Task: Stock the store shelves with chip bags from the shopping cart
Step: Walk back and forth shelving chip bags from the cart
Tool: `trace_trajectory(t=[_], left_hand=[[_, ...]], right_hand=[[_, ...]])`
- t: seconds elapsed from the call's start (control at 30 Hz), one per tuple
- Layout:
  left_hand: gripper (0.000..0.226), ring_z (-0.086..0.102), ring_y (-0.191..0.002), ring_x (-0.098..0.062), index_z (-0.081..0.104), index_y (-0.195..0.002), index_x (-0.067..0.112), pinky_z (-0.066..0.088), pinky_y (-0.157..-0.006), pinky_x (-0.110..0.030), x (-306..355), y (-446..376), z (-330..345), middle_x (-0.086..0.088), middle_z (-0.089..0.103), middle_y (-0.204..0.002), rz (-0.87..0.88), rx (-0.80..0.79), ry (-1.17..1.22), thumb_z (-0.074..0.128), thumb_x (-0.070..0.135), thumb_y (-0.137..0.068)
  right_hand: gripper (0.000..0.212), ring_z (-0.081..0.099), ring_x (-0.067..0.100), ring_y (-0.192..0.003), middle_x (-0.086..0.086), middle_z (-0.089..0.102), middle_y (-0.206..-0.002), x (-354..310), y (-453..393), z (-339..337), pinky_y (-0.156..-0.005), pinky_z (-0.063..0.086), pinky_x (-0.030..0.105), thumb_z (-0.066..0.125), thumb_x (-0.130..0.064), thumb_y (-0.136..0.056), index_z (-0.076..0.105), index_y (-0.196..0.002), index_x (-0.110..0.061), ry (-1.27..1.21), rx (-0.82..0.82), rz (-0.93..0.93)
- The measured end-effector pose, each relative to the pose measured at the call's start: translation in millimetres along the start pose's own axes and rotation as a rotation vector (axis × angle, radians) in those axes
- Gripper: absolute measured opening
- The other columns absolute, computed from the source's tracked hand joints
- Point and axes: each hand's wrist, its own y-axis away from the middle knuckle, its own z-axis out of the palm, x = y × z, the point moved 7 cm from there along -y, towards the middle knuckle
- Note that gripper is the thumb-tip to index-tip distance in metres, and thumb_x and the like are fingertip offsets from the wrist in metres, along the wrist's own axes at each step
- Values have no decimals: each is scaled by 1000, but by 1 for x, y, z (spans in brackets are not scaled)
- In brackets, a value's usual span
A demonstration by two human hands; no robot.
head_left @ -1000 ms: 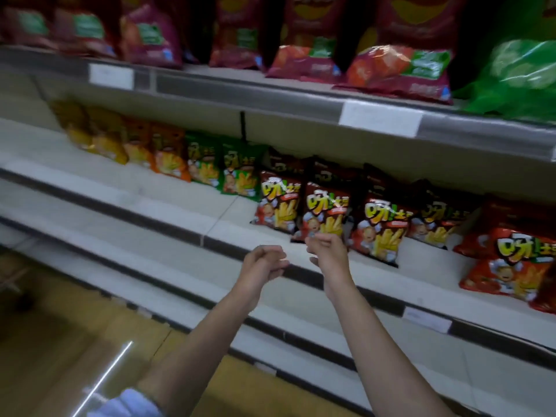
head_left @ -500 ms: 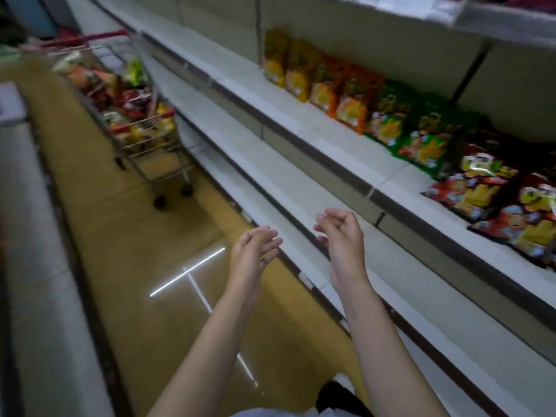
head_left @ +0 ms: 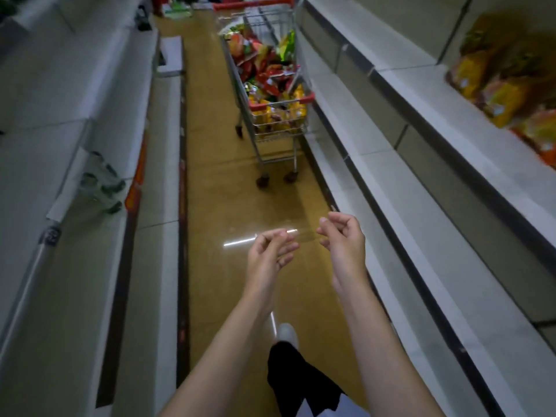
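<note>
On the far left, a run of pale shelving [head_left: 90, 94] was seen along the aisle, with a cluster of clear bottles [head_left: 100, 183] on a near tier; nothing more could be made out of them. Down the middle lay the yellow-brown floor [head_left: 216, 182], with a streak of reflected light near the hands.

The left hand [head_left: 269, 255] was held out over the floor with the fingers loosely curled and the palm turned inward; nothing was gripped in it. Just beside it, and apart from it, the right hand [head_left: 343, 239] was raised a little higher, its fingers likewise loosely bent around nothing.

Farther off, well apart from both hands, the shopping cart [head_left: 282, 132] was parked against the right-hand shelving, and the chip bags [head_left: 264, 64] were heaped in its basket, red, yellow and green, up to the rim. A white shoe [head_left: 286, 331] was visible below the arms.

On the right, the store shelves [head_left: 400, 94] stood largely bare on the lower tiers, while some yellow and orange packets [head_left: 496, 94] were already set on an upper tier at the far right.

The bags would probably be light, soft and air-filled, with slick foil that crackles and slides. It was judged that each is best taken by the crimped top seam or lightly across the flat faces, since a hard squeeze could crush the contents or burst a seal.
</note>
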Motion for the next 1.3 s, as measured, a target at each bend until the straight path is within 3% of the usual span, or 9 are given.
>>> trace_trajectory(t=[0.23,0.47,0.8,0.97,1.3], left_hand=[[8,66,-80,-16,60,-99,10,51,-79,-28,105,-147,-6,-5,67,-89,76,55,-44,54,10,-94],[8,66,-79,-14,61,-94,12,51,-78,-28,156,-263,-5,-4,67,-88,71,104,14,53,10,-95],[9,65,-82,-14,59,-99,11,50,-76,-26,279,-485,-7,-7,65,-94,142,-29,-35,57,7,-92],[9,65,-79,-12,59,-97,13,52,-69,-19,305,-566,6,-2,65,-87,146,-39,-25,60,6,-90],[7,64,-78,-15,60,-97,9,52,-69,-22,291,-720,66,-5,64,-88,39,10,-58,60,6,-90]], right_hand=[[15,62,10,-90,0,61,-104,-48,-130,108,-76,50,20,60,-13,-93,56,-106,-20,0,-51,-9],[13,62,8,-88,-2,62,-98,-73,-228,201,-75,50,19,61,-13,-93,56,-101,-23,39,-82,-40],[14,62,9,-87,2,63,-101,-98,-397,352,-73,49,20,61,-12,-93,56,-102,-21,43,-24,-20],[13,62,8,-83,-1,62,-97,-111,-463,385,-73,50,21,60,-12,-93,55,-101,-20,31,22,-21],[13,62,14,-89,4,62,-103,-109,-632,401,-73,49,23,61,-12,-93,55,-100,-21,61,40,46]])
